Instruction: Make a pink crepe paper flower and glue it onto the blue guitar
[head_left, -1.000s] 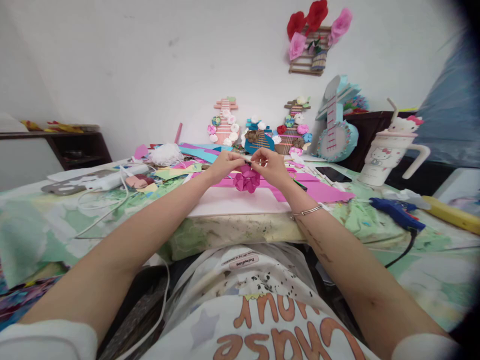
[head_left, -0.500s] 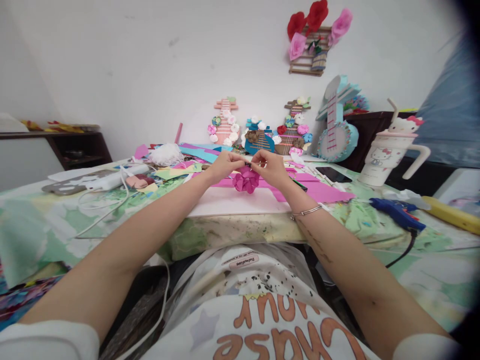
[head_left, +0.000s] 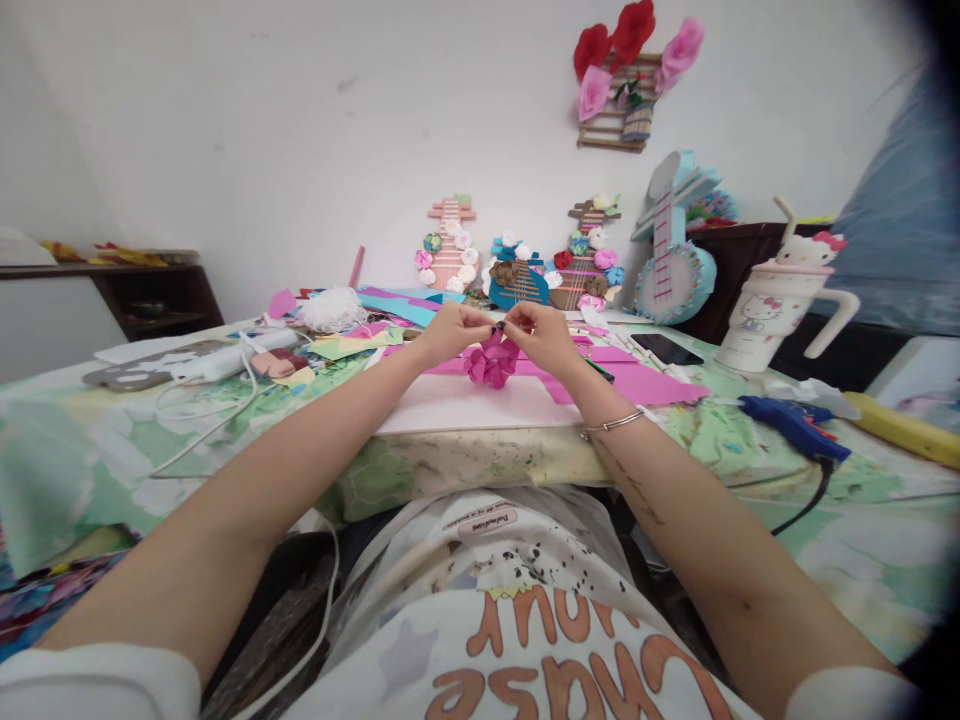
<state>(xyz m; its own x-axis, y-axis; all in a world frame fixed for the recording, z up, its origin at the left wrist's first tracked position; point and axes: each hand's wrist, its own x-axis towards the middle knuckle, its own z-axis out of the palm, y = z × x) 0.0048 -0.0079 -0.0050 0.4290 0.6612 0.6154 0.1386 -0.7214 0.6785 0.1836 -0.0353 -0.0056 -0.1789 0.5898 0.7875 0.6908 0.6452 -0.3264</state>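
Between my two hands is a magenta paper flower [head_left: 491, 362], its ruffled petals facing me just above a white board [head_left: 465, 405]. My left hand [head_left: 454, 333] comes in from the left, thumb and fingertips pinched at the flower's upper edge. From the other side my right hand [head_left: 541, 335] pinches at the same spot, its fingertips almost meeting the left ones. Dark fingernails show where the fingertips come together. Behind and beneath the hands lie magenta paper sheets [head_left: 630, 380].
To the right are a blue glue gun [head_left: 795, 425] with a black cord, a white tumbler [head_left: 772, 312] and a black phone [head_left: 667, 349]. A white power strip [head_left: 217, 360] with cables lies left, near shredded white paper [head_left: 331, 310]. Decorated paper instruments [head_left: 519, 275] stand along the wall.
The flower has tilted and shifted slightly left under my fingertips. Both hands keep their pinch in nearly the same place.
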